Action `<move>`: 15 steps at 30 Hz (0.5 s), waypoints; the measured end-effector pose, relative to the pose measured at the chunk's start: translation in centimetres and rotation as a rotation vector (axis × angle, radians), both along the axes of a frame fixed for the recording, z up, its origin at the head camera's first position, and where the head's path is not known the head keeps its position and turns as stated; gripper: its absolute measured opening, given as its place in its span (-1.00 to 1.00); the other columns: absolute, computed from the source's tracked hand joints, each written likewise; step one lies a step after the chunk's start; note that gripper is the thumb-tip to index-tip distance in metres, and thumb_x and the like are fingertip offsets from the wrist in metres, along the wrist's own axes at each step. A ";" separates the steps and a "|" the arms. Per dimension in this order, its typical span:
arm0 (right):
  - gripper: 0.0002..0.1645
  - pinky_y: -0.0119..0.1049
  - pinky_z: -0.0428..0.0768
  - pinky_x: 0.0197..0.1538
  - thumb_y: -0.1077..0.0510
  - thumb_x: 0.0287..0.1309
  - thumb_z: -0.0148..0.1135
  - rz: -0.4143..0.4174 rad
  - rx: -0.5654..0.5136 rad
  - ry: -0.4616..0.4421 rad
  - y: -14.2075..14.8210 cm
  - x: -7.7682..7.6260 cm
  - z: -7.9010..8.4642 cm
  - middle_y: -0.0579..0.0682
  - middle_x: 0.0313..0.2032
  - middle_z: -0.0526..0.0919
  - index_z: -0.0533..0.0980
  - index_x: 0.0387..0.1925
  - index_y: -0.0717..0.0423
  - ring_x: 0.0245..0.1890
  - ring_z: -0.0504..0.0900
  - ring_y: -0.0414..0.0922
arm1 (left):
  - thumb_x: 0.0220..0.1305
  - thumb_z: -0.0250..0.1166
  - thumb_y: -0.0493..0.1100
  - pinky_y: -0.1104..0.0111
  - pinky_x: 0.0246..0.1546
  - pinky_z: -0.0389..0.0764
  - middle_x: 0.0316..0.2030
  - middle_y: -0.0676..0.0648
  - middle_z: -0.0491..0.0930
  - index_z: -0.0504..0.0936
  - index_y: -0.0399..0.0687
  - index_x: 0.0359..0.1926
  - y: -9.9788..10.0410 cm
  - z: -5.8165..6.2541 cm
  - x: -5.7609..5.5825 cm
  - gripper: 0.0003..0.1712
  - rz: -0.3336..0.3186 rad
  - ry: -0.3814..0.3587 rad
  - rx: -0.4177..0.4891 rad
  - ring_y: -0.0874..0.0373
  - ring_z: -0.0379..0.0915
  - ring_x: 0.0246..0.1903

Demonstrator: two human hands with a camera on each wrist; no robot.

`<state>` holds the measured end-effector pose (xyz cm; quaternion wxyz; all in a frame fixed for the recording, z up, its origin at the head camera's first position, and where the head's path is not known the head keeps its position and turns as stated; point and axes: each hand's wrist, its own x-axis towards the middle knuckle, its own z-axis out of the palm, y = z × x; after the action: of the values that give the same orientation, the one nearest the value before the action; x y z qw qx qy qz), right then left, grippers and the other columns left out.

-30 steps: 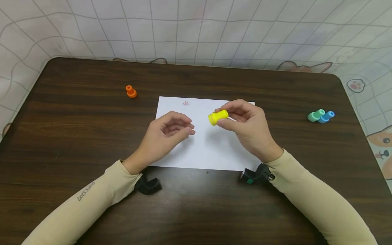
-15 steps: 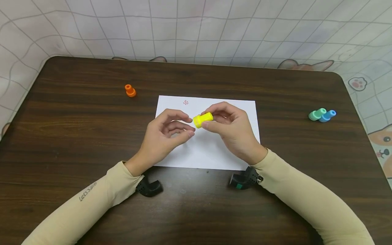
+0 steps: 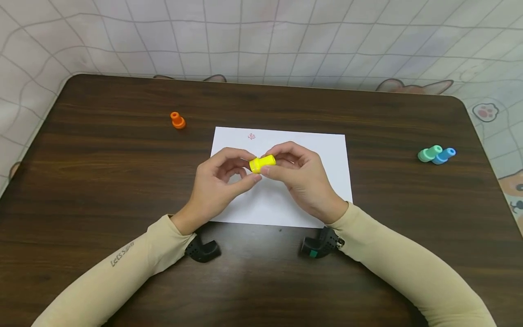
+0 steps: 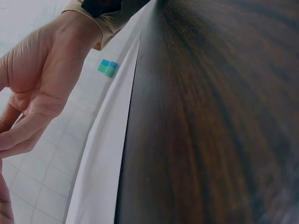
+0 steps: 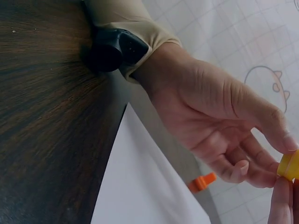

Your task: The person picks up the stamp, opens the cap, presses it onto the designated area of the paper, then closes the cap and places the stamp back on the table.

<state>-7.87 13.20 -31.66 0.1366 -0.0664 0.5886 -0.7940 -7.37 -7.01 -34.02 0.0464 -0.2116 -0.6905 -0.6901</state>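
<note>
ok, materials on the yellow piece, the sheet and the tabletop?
Yellow piece: probably smooth plastic, given the uniform bright colour and moulded-looking shape.
Sheet: looks like matte white paper; thin, crisp straight edges.
Tabletop: dark wood grain with soft sheen; laminate or real wood, can't tell.

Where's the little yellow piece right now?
In the head view, the yellow piece is near the centre, pinched by the right hand above the white paper, at the left hand's fingertips.

Soft light in my head view, faint shadows on paper (image 3: 278, 211), mild glare across the surface (image 3: 253, 272), wrist views dimmer (hazier too)
</note>
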 end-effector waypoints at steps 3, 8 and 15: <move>-0.68 -0.39 0.76 0.05 0.50 0.16 0.31 -0.001 -0.003 -0.005 0.0 0.0 -0.2 0.00 -0.14 0.72 0.61 -0.11 0.15 -0.15 0.73 -0.17 | 0.06 0.48 -0.55 0.50 -0.17 0.71 -0.11 0.16 0.68 0.63 -0.38 -0.01 0.0 -0.2 0.0 -0.57 0.004 0.016 -0.003 0.09 0.63 -0.21; -0.71 -0.39 0.76 0.08 0.47 0.21 0.29 0.011 -0.016 -0.039 -0.1 -0.2 -0.9 0.01 -0.14 0.73 0.59 -0.04 0.22 -0.11 0.71 -0.15 | 0.03 0.49 -0.56 0.50 -0.16 0.72 -0.12 0.14 0.72 0.67 -0.39 -0.03 -0.1 -0.5 -0.1 -0.58 0.031 0.015 -0.002 0.09 0.65 -0.22; -0.62 -0.34 0.76 0.12 0.43 0.25 0.29 0.004 0.004 -0.044 0.0 -0.2 -1.4 0.03 -0.11 0.74 0.50 0.09 0.45 -0.07 0.69 -0.12 | 0.02 0.51 -0.55 0.48 -0.16 0.75 -0.13 0.23 0.76 0.71 -0.41 -0.05 -0.3 -0.8 -0.2 -0.60 0.035 -0.003 0.002 0.18 0.65 -0.28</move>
<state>-8.05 13.18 -33.05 0.1514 -0.0499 0.5868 -0.7939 -7.57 -7.30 -34.86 0.0576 -0.1985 -0.6936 -0.6900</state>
